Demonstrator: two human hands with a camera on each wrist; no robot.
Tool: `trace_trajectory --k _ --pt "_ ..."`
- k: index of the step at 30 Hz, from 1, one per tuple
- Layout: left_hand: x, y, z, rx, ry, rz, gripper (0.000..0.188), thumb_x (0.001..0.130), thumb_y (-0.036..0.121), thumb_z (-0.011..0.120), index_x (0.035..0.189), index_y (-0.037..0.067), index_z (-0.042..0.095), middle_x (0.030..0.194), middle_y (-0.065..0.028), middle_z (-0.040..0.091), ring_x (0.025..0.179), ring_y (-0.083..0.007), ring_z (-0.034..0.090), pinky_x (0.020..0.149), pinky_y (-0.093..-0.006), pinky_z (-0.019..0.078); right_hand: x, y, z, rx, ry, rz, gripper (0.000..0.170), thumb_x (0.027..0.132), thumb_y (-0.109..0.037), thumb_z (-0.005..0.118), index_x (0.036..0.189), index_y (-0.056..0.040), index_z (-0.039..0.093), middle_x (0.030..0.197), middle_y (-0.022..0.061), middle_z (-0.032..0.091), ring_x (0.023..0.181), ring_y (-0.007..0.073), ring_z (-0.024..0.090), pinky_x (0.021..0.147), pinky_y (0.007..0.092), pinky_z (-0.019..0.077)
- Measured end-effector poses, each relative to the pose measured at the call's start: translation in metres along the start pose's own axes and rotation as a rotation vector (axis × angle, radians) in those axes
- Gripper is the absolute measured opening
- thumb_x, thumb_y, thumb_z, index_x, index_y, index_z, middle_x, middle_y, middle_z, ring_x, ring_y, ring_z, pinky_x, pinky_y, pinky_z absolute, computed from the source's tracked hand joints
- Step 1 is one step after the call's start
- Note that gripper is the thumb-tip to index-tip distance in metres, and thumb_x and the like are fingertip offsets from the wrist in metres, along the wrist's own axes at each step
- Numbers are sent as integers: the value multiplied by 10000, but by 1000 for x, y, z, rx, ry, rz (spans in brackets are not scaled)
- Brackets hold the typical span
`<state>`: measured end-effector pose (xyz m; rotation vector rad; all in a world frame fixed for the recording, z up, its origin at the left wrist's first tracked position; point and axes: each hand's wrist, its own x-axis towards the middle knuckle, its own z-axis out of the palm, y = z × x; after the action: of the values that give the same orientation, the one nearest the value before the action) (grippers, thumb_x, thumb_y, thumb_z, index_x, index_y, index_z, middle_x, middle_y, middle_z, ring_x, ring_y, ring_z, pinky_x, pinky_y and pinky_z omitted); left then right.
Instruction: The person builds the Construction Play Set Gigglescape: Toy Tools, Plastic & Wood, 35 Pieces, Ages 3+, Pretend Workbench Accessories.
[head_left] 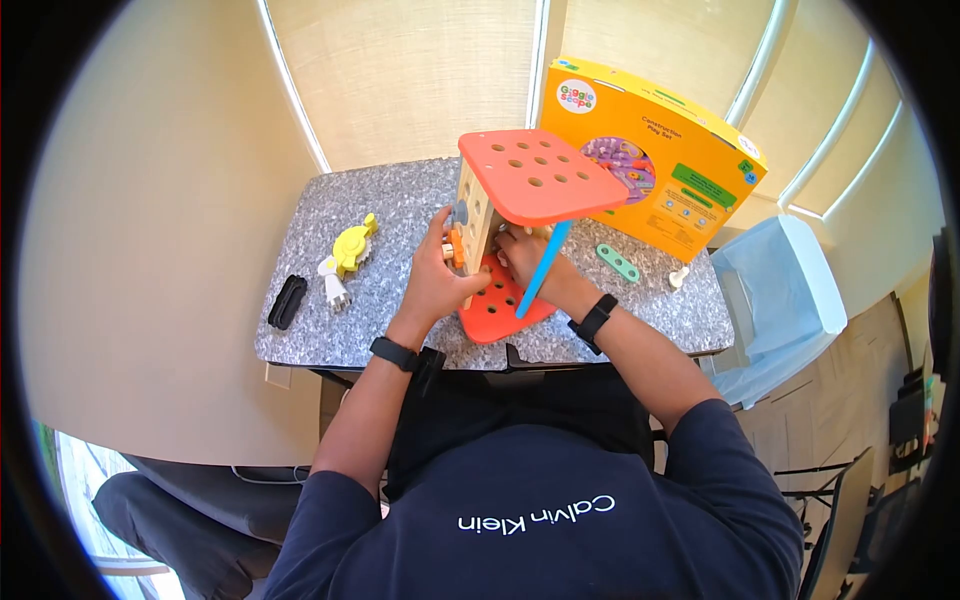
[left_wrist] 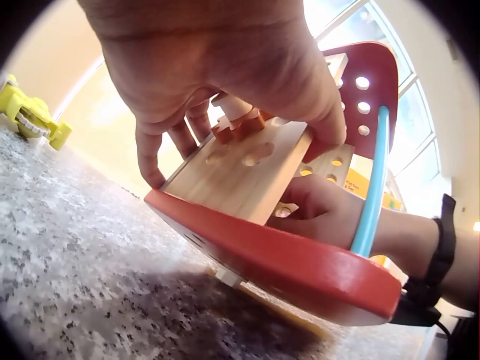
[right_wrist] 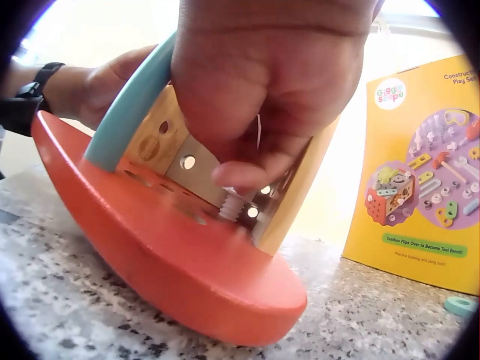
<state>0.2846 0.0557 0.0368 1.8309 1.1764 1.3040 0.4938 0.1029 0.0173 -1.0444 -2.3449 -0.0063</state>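
Note:
A toy toolbox stands tilted on the table, with red perforated end panels (head_left: 540, 175), a wooden side panel (left_wrist: 236, 169) and a blue rod (head_left: 545, 268). My left hand (head_left: 438, 275) grips the wooden panel, thumb on one face and fingers on the other. Close to that hand, an orange nut (left_wrist: 238, 129) sits on the panel's outer face. My right hand (right_wrist: 262, 97) reaches inside the toolbox, behind the blue rod. Its curled fingers pinch a pale threaded screw (right_wrist: 230, 205) just above the lower red panel.
Left on the granite-patterned table (head_left: 395, 190) lie a yellow toy piece (head_left: 352, 248), a white-grey piece (head_left: 336, 290) and a black object (head_left: 288, 302). To the right are a teal strip (head_left: 617, 263), a cream peg (head_left: 679, 277), the yellow-orange carton (head_left: 700, 150) and a blue-lined bin (head_left: 785, 290).

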Motion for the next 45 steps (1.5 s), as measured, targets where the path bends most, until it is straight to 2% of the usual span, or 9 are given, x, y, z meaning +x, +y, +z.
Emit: trace_trajectory --k 4,6,11,22,31,33,36,39,45 --pt "-1 -1 1 -16 19 -11 1066 745 61 822 1603 -46 200 1340 -189 585 1123 -239 702 937 -346 582 7 1 -16 87 -125 -81 215 839 44 640 1051 16 667 1050 177 640 969 350 673 819 404 563" --pt "0 -2 2 -49 50 -14 1039 721 102 839 1577 -35 266 1296 -200 610 1098 -258 717 914 -363 596 11 -7 -25 93 -262 1 245 879 28 592 1116 53 644 1122 217 641 1114 377 653 921 431 572" --pt "-3 0 0 -104 71 -26 1011 705 140 855 1551 -27 327 1256 -203 634 1060 -271 735 882 -372 613 9 -2 -16 61 -239 8 149 887 3 586 1022 43 636 1078 212 648 1059 383 672 889 434 582" --pt "-6 0 4 -43 64 -11 1067 729 82 813 1589 -71 199 1341 -204 600 1126 -254 704 928 -348 588 3 13 -1 -31 -183 -65 139 927 -87 593 934 29 670 1099 231 649 1033 398 681 897 441 583" --pt "-5 4 3 145 67 40 1071 695 109 820 1581 -58 240 1215 -211 668 1083 -271 727 912 -365 590 10 1 -10 -83 -164 -52 238 963 -69 553 1159 30 644 1153 229 656 1074 383 682 882 457 588" --pt "-4 -1 5 146 71 37 1065 692 113 821 1577 -55 252 1211 -211 670 1077 -270 728 913 -366 589 13 -9 -18 252 -251 197 339 926 -59 592 1253 20 634 1253 222 639 1140 375 666 963 473 562" --pt "-2 0 6 148 74 36 1055 686 122 822 1568 -55 271 1203 -209 675 1065 -268 728 912 -368 588 6 5 -5 -43 -102 -44 443 873 -33 630 1313 20 607 1264 217 647 1183 382 648 1001 475 548" --pt "-1 9 5 117 63 17 1049 681 133 825 1560 -52 283 1197 -207 677 1053 -269 728 906 -372 589 4 3 -19 -53 -186 -86 508 827 -5 655 1330 23 594 1258 228 650 1176 399 648 1000 467 553" --pt "2 15 6 147 48 19 1042 680 148 827 1561 -29 300 1201 -211 676 1046 -283 729 904 -379 590 4 7 -13 60 -225 51 497 829 13 653 1321 19 582 1336 256 590 1169 422 644 964 472 568"
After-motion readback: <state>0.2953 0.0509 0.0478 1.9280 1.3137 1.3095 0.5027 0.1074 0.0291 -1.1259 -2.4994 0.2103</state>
